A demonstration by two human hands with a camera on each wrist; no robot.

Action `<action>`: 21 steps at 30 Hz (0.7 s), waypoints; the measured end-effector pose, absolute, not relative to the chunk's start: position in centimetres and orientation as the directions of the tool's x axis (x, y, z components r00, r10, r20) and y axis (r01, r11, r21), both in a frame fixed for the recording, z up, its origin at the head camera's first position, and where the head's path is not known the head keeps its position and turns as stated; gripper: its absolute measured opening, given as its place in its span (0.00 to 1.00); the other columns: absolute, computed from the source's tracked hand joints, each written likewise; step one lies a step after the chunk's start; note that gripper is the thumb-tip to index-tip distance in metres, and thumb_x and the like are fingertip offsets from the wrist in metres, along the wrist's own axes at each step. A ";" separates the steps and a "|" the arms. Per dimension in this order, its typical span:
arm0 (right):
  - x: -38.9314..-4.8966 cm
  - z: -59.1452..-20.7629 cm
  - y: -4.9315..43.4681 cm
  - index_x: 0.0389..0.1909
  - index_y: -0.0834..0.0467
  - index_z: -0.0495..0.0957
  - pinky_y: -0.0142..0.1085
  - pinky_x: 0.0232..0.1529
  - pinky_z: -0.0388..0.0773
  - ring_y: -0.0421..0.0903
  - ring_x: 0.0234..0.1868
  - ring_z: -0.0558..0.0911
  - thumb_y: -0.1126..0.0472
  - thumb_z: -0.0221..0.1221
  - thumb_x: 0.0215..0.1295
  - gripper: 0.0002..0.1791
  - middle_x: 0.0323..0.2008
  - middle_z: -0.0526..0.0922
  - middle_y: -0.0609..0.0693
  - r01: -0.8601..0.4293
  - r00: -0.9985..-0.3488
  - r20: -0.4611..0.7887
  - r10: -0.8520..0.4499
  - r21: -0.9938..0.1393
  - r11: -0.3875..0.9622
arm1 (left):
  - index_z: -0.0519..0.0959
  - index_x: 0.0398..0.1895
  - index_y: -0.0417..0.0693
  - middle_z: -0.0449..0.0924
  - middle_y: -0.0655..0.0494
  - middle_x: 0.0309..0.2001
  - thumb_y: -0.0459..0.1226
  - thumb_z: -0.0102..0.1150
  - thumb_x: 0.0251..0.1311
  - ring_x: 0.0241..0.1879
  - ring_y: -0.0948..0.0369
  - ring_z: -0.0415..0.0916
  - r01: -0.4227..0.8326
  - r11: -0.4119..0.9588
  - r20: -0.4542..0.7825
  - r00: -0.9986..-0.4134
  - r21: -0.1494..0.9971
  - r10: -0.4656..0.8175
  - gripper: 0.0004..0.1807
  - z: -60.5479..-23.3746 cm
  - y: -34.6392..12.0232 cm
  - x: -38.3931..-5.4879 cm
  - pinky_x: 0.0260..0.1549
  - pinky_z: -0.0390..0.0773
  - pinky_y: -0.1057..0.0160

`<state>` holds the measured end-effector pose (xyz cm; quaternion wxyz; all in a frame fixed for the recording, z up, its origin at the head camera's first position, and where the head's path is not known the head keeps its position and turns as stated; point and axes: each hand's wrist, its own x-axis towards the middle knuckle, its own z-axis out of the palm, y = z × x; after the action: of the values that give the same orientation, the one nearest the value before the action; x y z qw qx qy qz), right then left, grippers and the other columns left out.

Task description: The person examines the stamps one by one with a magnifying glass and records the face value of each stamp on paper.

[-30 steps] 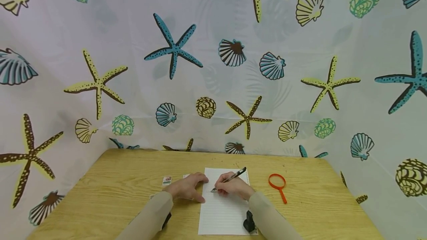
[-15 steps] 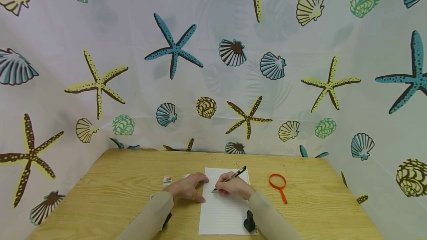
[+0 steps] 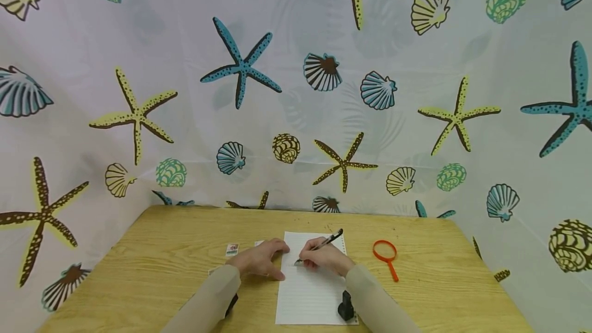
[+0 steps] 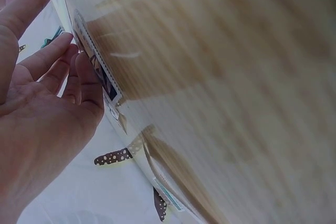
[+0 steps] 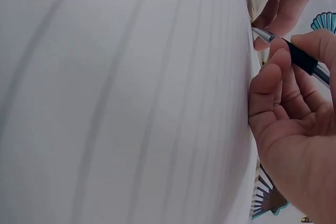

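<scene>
A lined sheet of paper (image 3: 307, 302) lies on the wooden table, its holed edge to the right. My right hand (image 3: 324, 257) rests on it and pinches a pen (image 3: 329, 239) with a dark grip and clear barrel. In the right wrist view, the pen's metal tip (image 5: 263, 34) points toward the sheet's far side. Fingers spread, my left hand (image 3: 256, 260) rests at the paper's left edge, with thumb and index fingertip on or beside it. Under and around that hand lie small stamp-like pieces; one perforated stamp (image 4: 97, 59) shows by its fingers in the left wrist view.
Left of the paper lies a small picture stamp (image 3: 232, 250). A red magnifying glass (image 3: 385, 252) lies to the right of the sheet. A white curtain (image 3: 287, 117) with starfish and shells hangs behind and beside the table (image 3: 176, 251).
The pen and right hand have shifted very slightly rightward over the sheet. My left hand and the paper stay in place.
</scene>
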<state>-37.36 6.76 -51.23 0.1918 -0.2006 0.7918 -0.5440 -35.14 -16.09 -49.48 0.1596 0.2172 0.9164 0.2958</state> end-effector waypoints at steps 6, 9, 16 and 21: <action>-37.4 -51.0 7.2 0.33 0.64 0.81 0.31 0.29 0.75 0.40 0.24 0.77 0.59 0.58 0.68 0.11 0.24 0.81 0.46 -0.092 -0.849 -0.084 -0.522 -0.949 0.301 | 0.72 0.63 0.44 0.64 0.46 0.69 0.41 0.75 0.50 0.72 0.46 0.57 0.303 0.729 -0.161 -0.856 0.614 0.492 0.36 -49.4 -16.1 -35.1 0.70 0.57 0.42; -37.3 -51.0 7.4 0.35 0.63 0.81 0.31 0.30 0.76 0.40 0.26 0.77 0.59 0.58 0.69 0.11 0.26 0.81 0.47 -0.076 -0.838 -0.089 -0.538 -0.958 0.278 | 0.71 0.63 0.44 0.63 0.46 0.70 0.41 0.75 0.51 0.72 0.46 0.57 0.307 0.733 -0.160 -0.856 0.608 0.491 0.36 -49.3 -15.9 -35.0 0.69 0.57 0.42; -37.4 -51.0 8.0 0.43 0.64 0.79 0.31 0.31 0.77 0.40 0.28 0.78 0.56 0.59 0.69 0.14 0.29 0.82 0.48 -0.050 -0.815 -0.105 -0.570 -0.967 0.250 | 0.72 0.63 0.44 0.63 0.45 0.70 0.41 0.74 0.51 0.72 0.45 0.57 0.312 0.735 -0.158 -0.856 0.603 0.492 0.36 -49.2 -15.9 -34.9 0.69 0.58 0.42; -37.2 -50.8 8.4 0.50 0.62 0.77 0.32 0.30 0.77 0.41 0.28 0.79 0.50 0.58 0.70 0.19 0.33 0.85 0.51 -0.080 -0.793 -0.104 -0.600 -0.959 0.273 | 0.71 0.64 0.45 0.62 0.46 0.70 0.42 0.74 0.51 0.72 0.45 0.57 0.310 0.743 -0.162 -0.858 0.594 0.487 0.36 -49.2 -15.9 -35.0 0.69 0.58 0.42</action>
<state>-37.20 8.42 -50.75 0.2320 -0.2229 0.7632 -0.5603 -35.02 -15.92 -49.22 0.1551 0.2166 0.9204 0.2861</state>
